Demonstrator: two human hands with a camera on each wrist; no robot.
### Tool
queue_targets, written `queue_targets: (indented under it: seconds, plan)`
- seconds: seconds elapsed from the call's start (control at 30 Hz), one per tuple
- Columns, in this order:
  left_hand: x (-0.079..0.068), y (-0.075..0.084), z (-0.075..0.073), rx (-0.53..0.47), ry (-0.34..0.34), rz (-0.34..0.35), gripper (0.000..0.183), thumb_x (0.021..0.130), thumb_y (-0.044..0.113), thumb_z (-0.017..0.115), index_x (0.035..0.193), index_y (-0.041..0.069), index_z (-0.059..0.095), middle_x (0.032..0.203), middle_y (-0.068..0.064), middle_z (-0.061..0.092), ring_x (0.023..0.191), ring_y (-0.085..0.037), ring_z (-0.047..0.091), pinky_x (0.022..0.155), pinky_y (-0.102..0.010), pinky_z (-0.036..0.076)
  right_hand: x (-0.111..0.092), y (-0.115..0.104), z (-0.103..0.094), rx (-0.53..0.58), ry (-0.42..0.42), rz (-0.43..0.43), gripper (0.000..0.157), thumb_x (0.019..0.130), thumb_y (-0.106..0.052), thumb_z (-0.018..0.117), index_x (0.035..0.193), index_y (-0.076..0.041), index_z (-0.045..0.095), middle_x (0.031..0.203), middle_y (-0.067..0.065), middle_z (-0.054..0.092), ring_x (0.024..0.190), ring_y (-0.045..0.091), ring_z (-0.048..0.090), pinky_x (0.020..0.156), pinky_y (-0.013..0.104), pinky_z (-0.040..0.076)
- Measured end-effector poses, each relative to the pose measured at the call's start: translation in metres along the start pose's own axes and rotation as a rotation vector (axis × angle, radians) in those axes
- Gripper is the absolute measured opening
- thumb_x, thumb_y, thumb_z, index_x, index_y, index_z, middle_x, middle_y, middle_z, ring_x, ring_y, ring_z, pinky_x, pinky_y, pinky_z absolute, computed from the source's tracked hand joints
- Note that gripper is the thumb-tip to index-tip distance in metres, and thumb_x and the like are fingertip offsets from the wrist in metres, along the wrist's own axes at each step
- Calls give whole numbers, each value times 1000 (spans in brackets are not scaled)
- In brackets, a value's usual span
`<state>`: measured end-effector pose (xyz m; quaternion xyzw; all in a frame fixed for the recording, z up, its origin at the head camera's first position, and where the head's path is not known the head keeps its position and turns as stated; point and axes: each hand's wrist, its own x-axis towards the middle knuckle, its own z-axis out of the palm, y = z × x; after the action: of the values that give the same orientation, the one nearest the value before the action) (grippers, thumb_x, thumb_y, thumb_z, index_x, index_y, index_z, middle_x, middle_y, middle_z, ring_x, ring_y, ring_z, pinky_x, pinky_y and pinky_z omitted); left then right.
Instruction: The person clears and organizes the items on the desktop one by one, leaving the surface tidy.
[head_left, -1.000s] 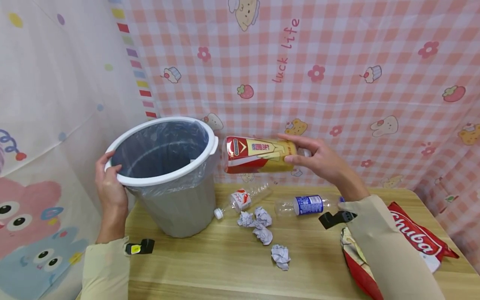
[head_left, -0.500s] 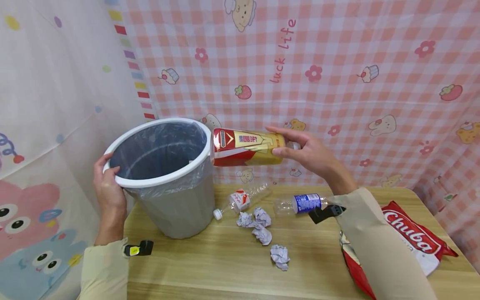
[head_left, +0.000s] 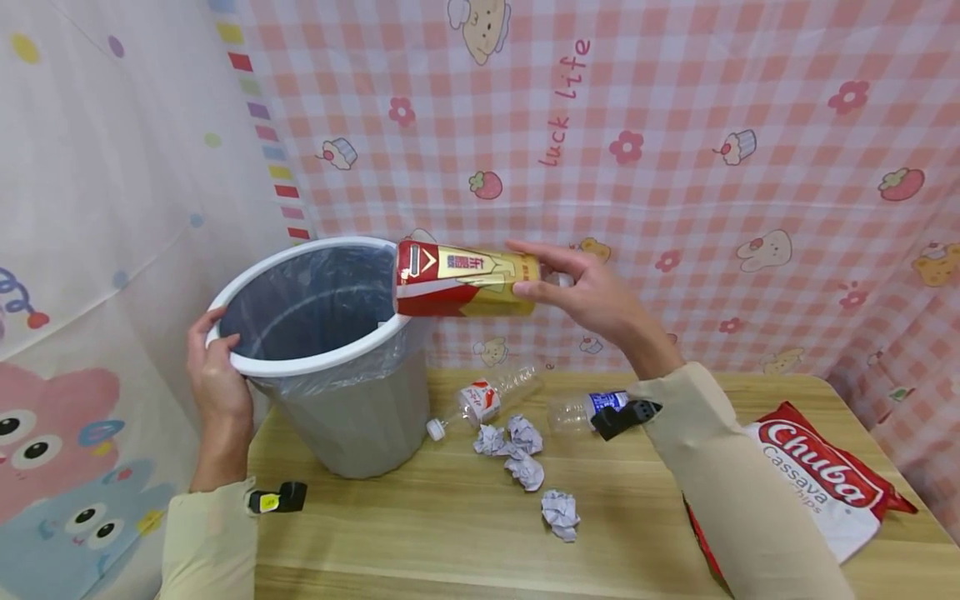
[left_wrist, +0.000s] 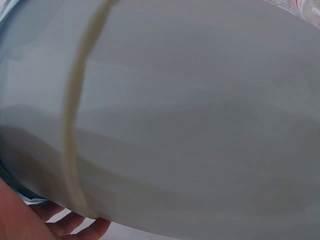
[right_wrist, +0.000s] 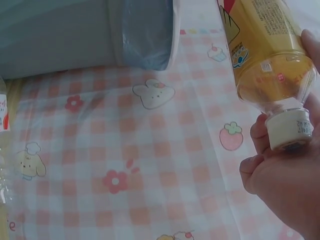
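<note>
My right hand (head_left: 600, 292) grips a plastic drink bottle (head_left: 465, 282) with a red and yellow label near its neck. The bottle lies sideways in the air, and its base overlaps the right side of the trash can's rim in the head view. In the right wrist view its white cap (right_wrist: 290, 129) sits by the palm. The grey trash can (head_left: 367, 433), with a white rim and a clear liner, stands at the left of the table. Holding that rim on its left side is my left hand (head_left: 221, 375); in the left wrist view its fingers (left_wrist: 67, 222) curl against the can.
On the wooden table (head_left: 420, 533) lie a clear bottle with a red and white label (head_left: 480, 402), one with a blue label (head_left: 585, 410), several crumpled paper balls (head_left: 560, 514) and a red chip bag (head_left: 825, 475). A checked cloth (head_left: 675, 200) hangs behind.
My right hand has carried the bottle leftward and slightly up, from beside the trash can to its rim. The left hand stays on the rim.
</note>
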<state>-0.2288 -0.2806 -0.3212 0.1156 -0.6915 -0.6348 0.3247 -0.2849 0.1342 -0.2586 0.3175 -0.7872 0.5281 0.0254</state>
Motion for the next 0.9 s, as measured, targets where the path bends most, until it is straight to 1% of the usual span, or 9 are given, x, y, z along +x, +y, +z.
queue_targets:
  seconds: [0.17, 0.3, 0.47, 0.6, 0.7, 0.9]
  plan:
    - [1, 0, 0, -6, 1, 5, 46, 100, 17, 27, 143, 21, 44, 152, -4, 42, 132, -21, 43, 109, -31, 33, 8, -1, 7, 30, -6, 0, 53, 91, -30, 69, 142, -32, 54, 105, 11, 58, 98, 25, 50, 80, 37, 41]
    - [1, 0, 1, 4, 4, 10, 46, 100, 17, 28, 143, 20, 45, 152, -3, 41, 132, -19, 42, 109, -30, 32, 14, 0, 12, 38, -5, -15, 53, 91, -28, 69, 143, -28, 54, 102, 10, 59, 94, 24, 50, 75, 34, 40]
    - [0, 1, 1, 4, 3, 12, 46, 100, 17, 28, 143, 20, 45, 151, -4, 42, 132, -20, 42, 108, -30, 32, 19, -2, 17, 53, -9, 4, 53, 91, -31, 70, 142, -30, 55, 101, 12, 59, 92, 25, 49, 69, 31, 38]
    - [0, 2, 2, -16, 7, 17, 46, 100, 16, 28, 142, 19, 46, 150, -5, 43, 130, -21, 44, 106, -29, 33, 22, -5, 22, 49, -8, 32, 52, 91, -35, 70, 141, -34, 55, 104, 11, 60, 95, 25, 50, 71, 33, 39]
    - [0, 2, 2, -17, 12, 16, 46, 100, 15, 28, 142, 19, 47, 149, -5, 44, 129, -21, 44, 105, -30, 34, 26, -8, 27, 53, -4, 40, 52, 90, -36, 71, 140, -36, 55, 104, 10, 61, 96, 25, 52, 74, 34, 40]
    - [-1, 1, 0, 10, 9, -2, 46, 100, 18, 28, 143, 21, 45, 150, -4, 43, 130, -22, 44, 106, -30, 34, 34, -12, 37, 66, 1, 44, 52, 89, -36, 72, 138, -35, 57, 104, 8, 63, 95, 25, 53, 73, 33, 39]
